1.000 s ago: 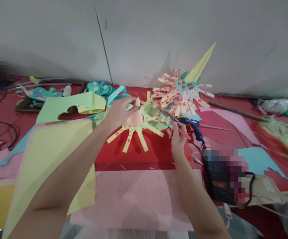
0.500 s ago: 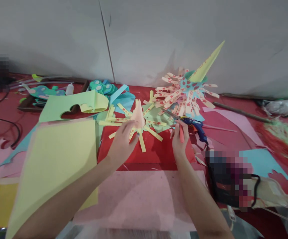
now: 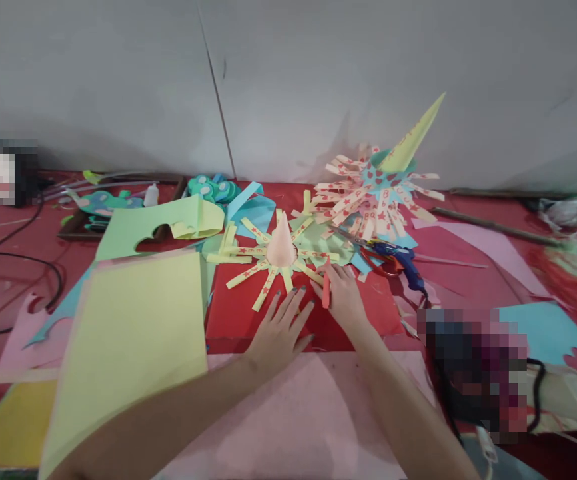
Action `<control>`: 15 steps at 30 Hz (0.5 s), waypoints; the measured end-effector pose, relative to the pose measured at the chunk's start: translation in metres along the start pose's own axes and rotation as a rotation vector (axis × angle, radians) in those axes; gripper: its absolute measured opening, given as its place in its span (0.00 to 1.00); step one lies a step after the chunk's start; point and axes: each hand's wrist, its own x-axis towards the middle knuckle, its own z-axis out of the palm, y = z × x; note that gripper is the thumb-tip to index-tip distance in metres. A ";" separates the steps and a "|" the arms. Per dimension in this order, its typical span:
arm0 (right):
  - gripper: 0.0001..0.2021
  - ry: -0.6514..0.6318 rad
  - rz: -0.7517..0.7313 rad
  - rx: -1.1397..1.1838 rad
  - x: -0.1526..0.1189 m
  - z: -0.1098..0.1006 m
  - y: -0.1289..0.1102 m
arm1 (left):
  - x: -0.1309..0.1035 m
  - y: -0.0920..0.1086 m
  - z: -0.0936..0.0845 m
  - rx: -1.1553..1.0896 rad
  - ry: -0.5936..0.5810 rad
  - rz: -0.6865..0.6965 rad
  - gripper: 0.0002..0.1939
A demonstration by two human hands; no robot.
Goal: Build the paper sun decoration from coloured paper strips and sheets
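A pink paper cone stands upright in the middle of a yellow paper ring with long strips, several marked with red letters and stars. My left hand lies spread on the red board, its fingertips near the lower strips. My right hand is closed around a red-orange marker, held upright at a strip on the ring's lower right. Whether the tip touches the paper cannot be made out.
At the back right stands a taller paper piece with a yellow cone. Scissors and a blue glue gun lie right of the ring. Yellow sheets and cut green paper cover the left. A black cable curls at far left.
My left hand has let go of the pink cone and come down flat on the red board. My right hand has moved left with the marker to the strips.
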 end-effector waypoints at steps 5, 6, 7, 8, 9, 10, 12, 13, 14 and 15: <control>0.07 -0.066 0.063 0.063 -0.003 -0.002 -0.006 | -0.003 -0.002 0.005 -0.034 0.022 -0.001 0.25; 0.07 -0.076 0.073 0.077 -0.003 -0.003 -0.006 | -0.003 -0.002 0.006 -0.036 0.026 0.001 0.25; 0.07 -0.081 0.080 0.085 -0.003 -0.003 -0.006 | -0.003 -0.002 0.006 -0.036 0.029 0.005 0.25; 0.07 -0.083 0.084 0.089 -0.003 -0.003 -0.006 | -0.003 -0.002 0.006 -0.035 0.033 0.009 0.24; 0.07 -0.081 0.087 0.089 -0.003 -0.004 -0.006 | -0.003 -0.002 0.007 -0.034 0.036 0.013 0.24; 0.07 -0.079 0.090 0.087 -0.003 -0.004 -0.006 | -0.003 -0.002 0.007 -0.034 0.038 0.016 0.24; 0.07 -0.081 0.096 0.087 -0.003 -0.006 -0.006 | -0.002 -0.002 0.007 -0.038 0.037 0.018 0.24; 0.07 -0.087 0.099 0.089 -0.003 -0.006 -0.006 | -0.002 -0.002 0.007 -0.043 0.035 0.018 0.23; 0.07 -0.095 0.102 0.091 -0.003 -0.007 -0.006 | -0.002 -0.002 0.007 -0.049 0.030 0.017 0.23; 0.07 -0.102 0.104 0.091 -0.003 -0.008 -0.006 | -0.002 -0.002 0.008 -0.054 0.025 0.018 0.23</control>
